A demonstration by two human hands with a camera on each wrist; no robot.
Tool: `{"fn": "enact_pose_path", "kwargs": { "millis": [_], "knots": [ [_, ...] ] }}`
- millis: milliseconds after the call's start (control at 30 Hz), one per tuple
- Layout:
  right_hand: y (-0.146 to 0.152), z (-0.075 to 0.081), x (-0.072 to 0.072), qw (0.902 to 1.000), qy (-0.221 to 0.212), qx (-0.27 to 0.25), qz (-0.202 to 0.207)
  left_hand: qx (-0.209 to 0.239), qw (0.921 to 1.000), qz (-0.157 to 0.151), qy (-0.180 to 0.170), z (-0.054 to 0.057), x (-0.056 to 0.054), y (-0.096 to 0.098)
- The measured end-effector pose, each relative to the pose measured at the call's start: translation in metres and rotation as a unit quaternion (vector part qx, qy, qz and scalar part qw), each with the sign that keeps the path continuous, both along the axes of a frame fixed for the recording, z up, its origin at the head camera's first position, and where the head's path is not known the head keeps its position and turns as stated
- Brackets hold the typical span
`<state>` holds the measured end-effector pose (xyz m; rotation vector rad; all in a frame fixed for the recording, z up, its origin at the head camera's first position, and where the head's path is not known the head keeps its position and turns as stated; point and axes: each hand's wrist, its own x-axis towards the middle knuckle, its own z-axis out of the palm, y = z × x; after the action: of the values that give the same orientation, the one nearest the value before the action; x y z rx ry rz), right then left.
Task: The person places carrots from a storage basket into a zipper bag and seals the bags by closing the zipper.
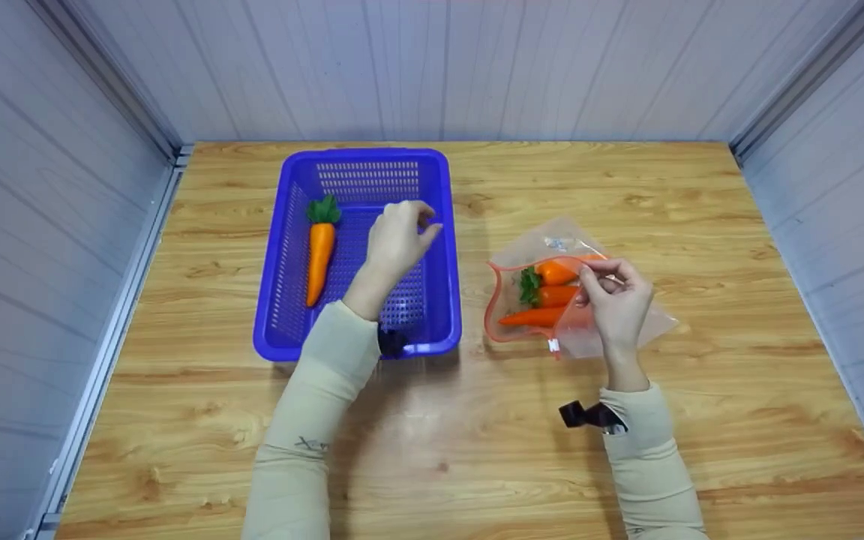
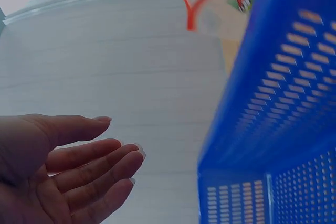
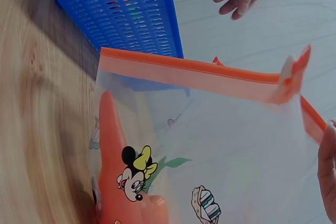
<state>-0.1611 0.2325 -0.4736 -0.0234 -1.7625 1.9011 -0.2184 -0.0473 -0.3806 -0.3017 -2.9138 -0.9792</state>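
My left hand [image 1: 398, 238] hovers over the blue plastic basket [image 1: 455, 300], its fingers loosely bent and nothing in them. Inside the basket, along its left side, lies an orange carrot [image 1: 320, 259] with a green top. At the right, my right hand [image 1: 619, 304] pinches the orange-red edge of a clear slider bag [image 1: 582, 343], keeping its mouth apart. Three carrots [image 1: 558, 295] lie in the bag, partly covered by its film and my hand. Cartoon prints show on the bag [image 3: 231, 145] in the right wrist view; a white slider [image 1: 553, 345] sits at its near corner.
A wood-grain table [image 1: 477, 465] carries everything. Pale panelled walls [image 1: 432, 67] close it in at the back and both sides. The basket stands left of the bag, with a narrow strip of table between them. A black wrist camera [image 1: 586, 415] juts from the right sleeve.
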Motion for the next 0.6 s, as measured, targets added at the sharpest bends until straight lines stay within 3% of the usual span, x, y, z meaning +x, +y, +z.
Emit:
{"fn": "enact_pose_path", "kwargs": {
  "millis": [133, 467, 600],
  "knots": [
    [0.0, -0.001, 0.0, 1.0, 0.003, 0.001, 0.0, 0.002, 0.9994, 0.023, -0.027, -0.007, -0.014, -0.01],
    [-0.017, 0.03, 0.014, 0.9999, -0.012, 0.003, -0.006, 0.011, 0.9933, 0.101, -0.055, -0.031, -0.04, -0.044],
    [-0.018, 0.034, 0.017, 0.9996, -0.018, 0.018, -0.01, 0.011, 0.9885, 0.137, -0.064, -0.045, -0.045, -0.061]
  ]
}}
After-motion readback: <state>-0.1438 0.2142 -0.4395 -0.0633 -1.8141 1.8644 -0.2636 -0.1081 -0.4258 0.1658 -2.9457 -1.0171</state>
